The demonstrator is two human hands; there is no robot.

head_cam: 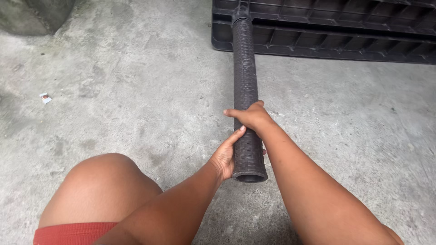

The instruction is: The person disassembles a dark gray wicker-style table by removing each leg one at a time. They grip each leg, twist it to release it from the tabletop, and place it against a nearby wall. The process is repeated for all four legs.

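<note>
Black tube [245, 90] lay across the concrete floor [136, 90], far end at twelve o'clock on the pallet [327, 31]. Left hand [225, 156] and right hand [252, 117] each wrapped its near end tight. Holding firm, pulling straight, seemed best.

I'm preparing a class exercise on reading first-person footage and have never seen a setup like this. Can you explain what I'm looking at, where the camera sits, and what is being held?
There is no machine here: a person works with bare hands, and the single picture comes from a camera worn on their head, looking down. The left hand and the right hand both grip a long dark tube wrapped in woven material, open at its near end. Its far end rests on a black plastic pallet. Below lies a bare concrete floor with a small scrap of litter. The person's knee shows at bottom left.
</note>
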